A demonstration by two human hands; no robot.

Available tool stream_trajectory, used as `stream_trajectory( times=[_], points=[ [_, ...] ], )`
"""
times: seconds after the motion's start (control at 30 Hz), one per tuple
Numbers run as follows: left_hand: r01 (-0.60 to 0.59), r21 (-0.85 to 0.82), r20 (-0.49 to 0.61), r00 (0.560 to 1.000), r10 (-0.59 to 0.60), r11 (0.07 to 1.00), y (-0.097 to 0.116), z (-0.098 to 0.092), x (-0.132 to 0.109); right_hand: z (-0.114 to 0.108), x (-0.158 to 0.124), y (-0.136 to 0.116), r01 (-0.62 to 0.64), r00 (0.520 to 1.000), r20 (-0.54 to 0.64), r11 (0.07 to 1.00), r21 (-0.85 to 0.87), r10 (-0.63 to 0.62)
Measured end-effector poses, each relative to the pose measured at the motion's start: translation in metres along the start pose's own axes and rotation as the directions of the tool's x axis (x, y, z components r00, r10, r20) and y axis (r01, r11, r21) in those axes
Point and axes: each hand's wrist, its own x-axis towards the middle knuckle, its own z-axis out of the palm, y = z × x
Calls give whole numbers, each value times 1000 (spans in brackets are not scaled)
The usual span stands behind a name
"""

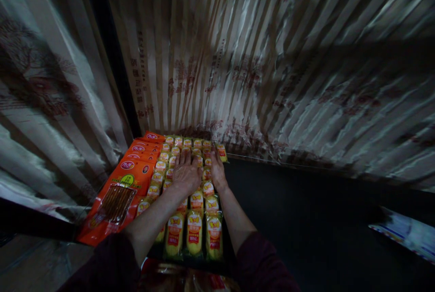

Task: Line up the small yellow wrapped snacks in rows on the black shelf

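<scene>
Rows of small yellow snack packs point(194, 233) with red and orange labels lie side by side on a dark shelf point(288, 210). My left hand point(186, 174) rests flat on top of the packs near the middle, its fingers apart and pointing away. Along the right edge of the rows, my right hand point(218, 169) is held on its side against the packs, fingers stretched out, with nothing gripped. Just beyond its fingertips is one yellow pack point(221, 152) at the far right corner.
Orange snack bags point(131, 174) overlap in a column left of the yellow packs. Pleated, printed sheeting point(238, 79) hangs behind, and a dark post point(108, 47) stands at the left. A blue-and-white package point(404, 231) lies at the right. Red packages point(183, 278) sit nearest me.
</scene>
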Motion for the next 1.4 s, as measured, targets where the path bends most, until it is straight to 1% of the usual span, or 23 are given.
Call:
stream_trajectory(
  times=[0.2, 0.37, 0.53, 0.63, 0.8, 0.9, 0.97, 1.07, 1.17, 1.27, 1.4],
  points=[
    [6, -4, -10, 1000, -6, 1000, 0, 1, 2, 1, 1, 3, 4, 1000, 9, 999, 36, -4],
    [6, -6, -29, 1000, -6, 1000, 1, -2, 4, -2, 2, 7, -34, 999, 12, 993, 114, 33],
    [-28, -12, -74, 997, 27, 1000, 2, -4, -2, -8, -3, 9, -76, 997, 7, 989, 131, 75],
    [-33, -18, -78, 996, 32, 999, 2, -7, -9, -12, -9, 6, -69, 998, 18, 993, 97, 68],
    [-52, -17, -56, 997, 51, 999, 4, -14, -25, -22, -23, 3, -22, 999, 28, 999, 25, 21],
    [-65, -6, -58, 996, 64, 998, 4, -16, -34, -28, -35, 3, -4, 1000, 30, 1000, 29, 3],
    [-72, 3, -71, 995, 72, 997, 4, -14, -40, -30, -43, 3, -9, 1000, 16, 999, 42, 9],
    [-100, 18, -118, 988, 102, 995, 2, -11, -48, -30, -52, 1, -19, 1000, -4, 998, 57, 19],
    [-133, 31, -163, 977, 136, 991, 1, -9, -53, -26, -56, 0, -27, 999, -26, 994, 104, 29],
    [-153, 21, -183, 971, 155, 988, 3, -10, -62, -21, -55, 4, -36, 998, -46, 982, 187, 45],
    [-195, -9, -201, 961, 189, 981, 7, -13, -85, -17, -51, 13, -43, 996, -59, 960, 278, 62]
  ],
)
